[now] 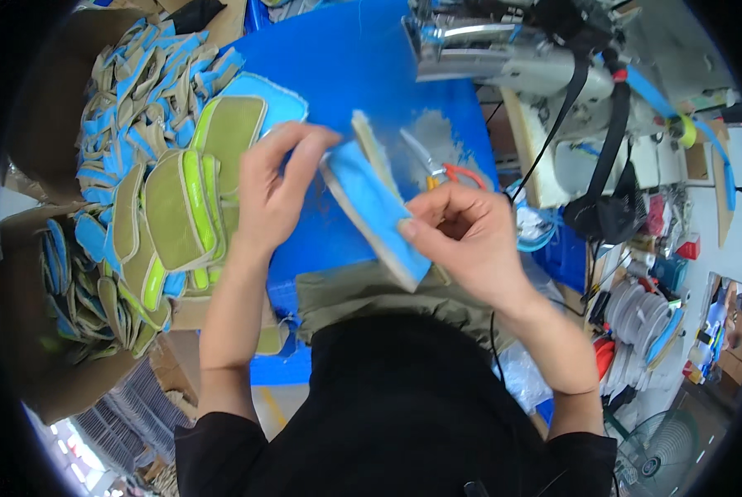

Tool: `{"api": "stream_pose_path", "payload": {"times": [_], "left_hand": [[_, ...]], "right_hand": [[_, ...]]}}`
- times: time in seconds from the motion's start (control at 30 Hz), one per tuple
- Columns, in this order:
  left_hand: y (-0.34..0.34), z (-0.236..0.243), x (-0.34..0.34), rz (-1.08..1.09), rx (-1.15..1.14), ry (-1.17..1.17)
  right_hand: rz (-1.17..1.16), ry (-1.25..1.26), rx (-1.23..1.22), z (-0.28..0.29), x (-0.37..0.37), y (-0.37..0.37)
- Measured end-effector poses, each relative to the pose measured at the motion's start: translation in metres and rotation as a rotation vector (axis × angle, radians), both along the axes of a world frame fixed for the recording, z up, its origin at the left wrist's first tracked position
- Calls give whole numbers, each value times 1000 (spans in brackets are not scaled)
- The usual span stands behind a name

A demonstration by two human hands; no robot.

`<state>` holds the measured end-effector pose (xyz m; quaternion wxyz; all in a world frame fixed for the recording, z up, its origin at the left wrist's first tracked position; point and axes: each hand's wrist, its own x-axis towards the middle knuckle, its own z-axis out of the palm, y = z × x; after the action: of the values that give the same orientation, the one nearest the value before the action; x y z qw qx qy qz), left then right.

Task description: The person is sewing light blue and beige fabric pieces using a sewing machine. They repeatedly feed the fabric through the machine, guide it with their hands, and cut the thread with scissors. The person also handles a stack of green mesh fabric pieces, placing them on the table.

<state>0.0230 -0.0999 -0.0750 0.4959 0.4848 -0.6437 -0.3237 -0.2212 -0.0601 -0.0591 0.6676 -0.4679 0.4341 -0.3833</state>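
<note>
1 blue and tan cloth piece (377, 211) is being held, left of the scissors (421, 153). Many pads (169, 215) lie piled farther left of them; I can't tell which are finished. The left hand (277, 178) pinches the piece's far end; the right hand (473, 238) grips its side, by the near end.
</note>
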Motion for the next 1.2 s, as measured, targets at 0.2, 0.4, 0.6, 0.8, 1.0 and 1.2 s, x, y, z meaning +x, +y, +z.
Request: {"api": "stream_pose_path", "payload": {"times": [0.2,0.4,0.6,0.8,1.0,1.2], "left_hand": [[-32,18,-3,-574,475,-9],[-50,29,-2,-778,526,-81],[-33,73,-11,-594,184,-262],[-43,98,-18,-707,-205,-448],[-48,104,-14,-811,31,-479],[-39,113,-11,-750,17,-428]], "right_hand": [[72,120,-80,20,-11,1],[1,71,-50,27,-26,12],[26,98,-46,35,-29,16],[5,119,-145,42,-26,18],[3,121,-175,50,-29,18],[0,113,-183,50,-29,15]]}}
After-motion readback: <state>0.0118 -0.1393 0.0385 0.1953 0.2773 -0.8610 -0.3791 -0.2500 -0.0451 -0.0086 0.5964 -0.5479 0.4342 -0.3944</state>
